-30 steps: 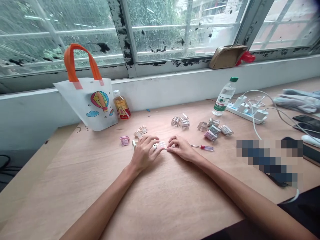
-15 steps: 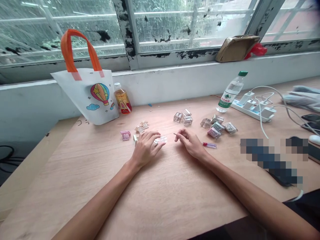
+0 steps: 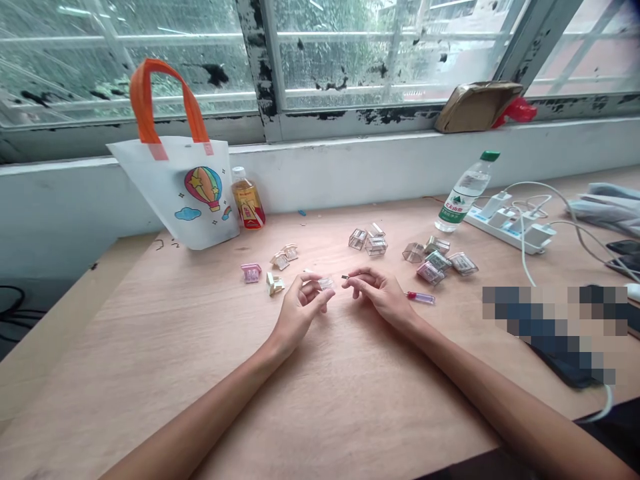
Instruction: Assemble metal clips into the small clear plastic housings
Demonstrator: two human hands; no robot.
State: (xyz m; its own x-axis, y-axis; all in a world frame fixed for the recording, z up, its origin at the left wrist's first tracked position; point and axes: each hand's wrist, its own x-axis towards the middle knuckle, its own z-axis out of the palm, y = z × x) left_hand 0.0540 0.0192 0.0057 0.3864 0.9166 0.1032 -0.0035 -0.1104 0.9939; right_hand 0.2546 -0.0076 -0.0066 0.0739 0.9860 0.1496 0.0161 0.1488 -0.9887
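At the centre of the frame, a clear plastic piece (image 3: 326,284) is gripped by the fingers of the left hand (image 3: 304,300). A small dark metal part (image 3: 345,277) is pinched in the right hand (image 3: 373,288), just beside it, above the counter (image 3: 300,400).

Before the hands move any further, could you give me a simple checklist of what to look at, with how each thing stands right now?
1. Left hand has the clear plastic piece in its fingers: ok.
2. Right hand has the small dark piece pinched at its fingertips: ok.
3. Small dark piece joined to the clear one: not ok, a gap shows between them.
4. Small dark piece turned the right way round: cannot tell, too small to read.
5. Screwdriver fully in sight: not ok, its handle shows but the right hand hides its tip.
6. Green cap on the water bottle: ok.
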